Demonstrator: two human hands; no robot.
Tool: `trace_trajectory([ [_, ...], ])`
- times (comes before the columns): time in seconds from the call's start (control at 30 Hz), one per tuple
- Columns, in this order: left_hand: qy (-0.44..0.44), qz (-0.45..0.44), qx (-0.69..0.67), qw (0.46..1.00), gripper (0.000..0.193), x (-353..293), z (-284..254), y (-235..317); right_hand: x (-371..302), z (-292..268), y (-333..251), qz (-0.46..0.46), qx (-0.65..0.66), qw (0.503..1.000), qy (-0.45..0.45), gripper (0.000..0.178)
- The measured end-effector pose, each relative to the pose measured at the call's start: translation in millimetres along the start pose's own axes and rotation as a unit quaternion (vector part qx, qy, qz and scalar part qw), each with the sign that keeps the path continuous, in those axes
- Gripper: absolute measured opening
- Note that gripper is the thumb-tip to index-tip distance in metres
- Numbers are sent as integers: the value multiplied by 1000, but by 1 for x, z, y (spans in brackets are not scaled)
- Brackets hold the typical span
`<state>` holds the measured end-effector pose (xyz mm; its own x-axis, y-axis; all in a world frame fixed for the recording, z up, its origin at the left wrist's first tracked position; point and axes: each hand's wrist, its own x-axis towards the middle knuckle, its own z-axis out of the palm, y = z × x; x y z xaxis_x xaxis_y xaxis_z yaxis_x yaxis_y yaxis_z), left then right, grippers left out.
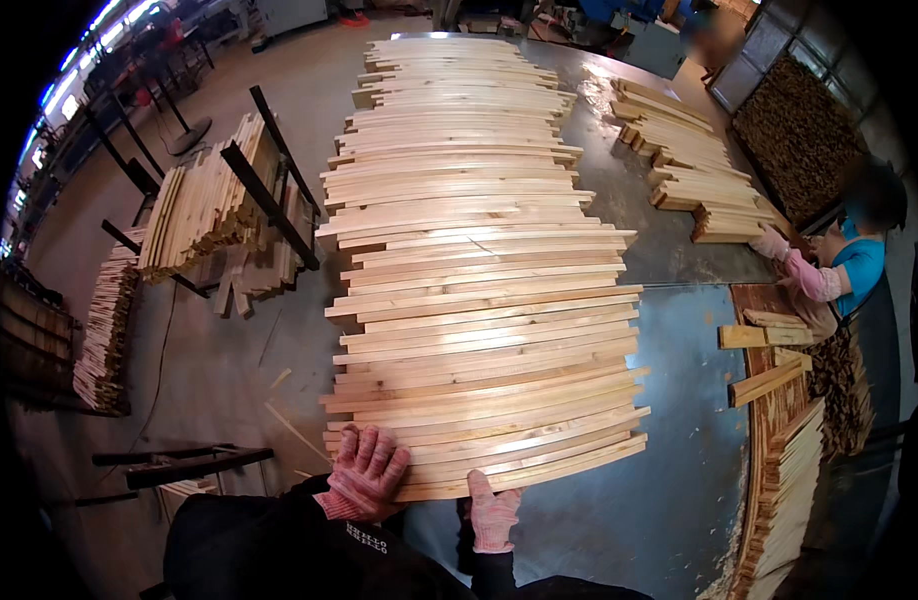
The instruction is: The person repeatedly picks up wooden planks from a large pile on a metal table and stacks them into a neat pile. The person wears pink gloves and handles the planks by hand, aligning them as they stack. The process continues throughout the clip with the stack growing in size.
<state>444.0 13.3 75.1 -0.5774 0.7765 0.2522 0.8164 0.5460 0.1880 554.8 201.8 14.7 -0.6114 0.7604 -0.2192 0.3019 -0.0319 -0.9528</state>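
Observation:
A long row of pale wooden strips (pixel 489 300) lies side by side across the metal table, their ends uneven on both sides. My left hand (pixel 364 475), in a pink-and-white work glove, rests on the near left ends of the strips with its fingers stretched out. At the near edge, my gloved right hand (pixel 494 512) is closed at the nearest strip (pixel 569 464), one digit up against the wood and the others curled. Part of the right hand's grip is hidden.
More strips (pixel 689 165) lie at the table's far right, where a co-worker's gloved hand (pixel 769 243) touches them. Short wood pieces (pixel 769 380) and a stacked row (pixel 784 500) are at right. A black metal rack (pixel 269 205) holding strips (pixel 204 205) stands on the left floor.

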Motion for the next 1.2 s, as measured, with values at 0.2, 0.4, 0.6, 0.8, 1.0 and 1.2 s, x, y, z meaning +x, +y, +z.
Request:
trace_trajectory([
  [0.2,-35,-22,-23,999,79,43,-16,-50,42,40,-11,89,27,995,-26,71],
  [0.4,-26,-6,-12,1000,82,61,-3,-82,63,65,-64,121,-81,989,1,88],
  [0.6,-147,-16,27,989,96,52,-6,-81,56,50,-39,157,36,986,-50,88],
  [0.8,-219,-14,47,974,98,60,-32,-70,-57,13,21,86,-102,990,50,74],
  [1.0,-103,98,-70,987,87,31,-76,-16,-252,-24,52,122,21,978,167,71],
  [1.2,-325,229,-171,902,85,-115,-93,178,-474,-71,44,179,-101,931,303,67],
])
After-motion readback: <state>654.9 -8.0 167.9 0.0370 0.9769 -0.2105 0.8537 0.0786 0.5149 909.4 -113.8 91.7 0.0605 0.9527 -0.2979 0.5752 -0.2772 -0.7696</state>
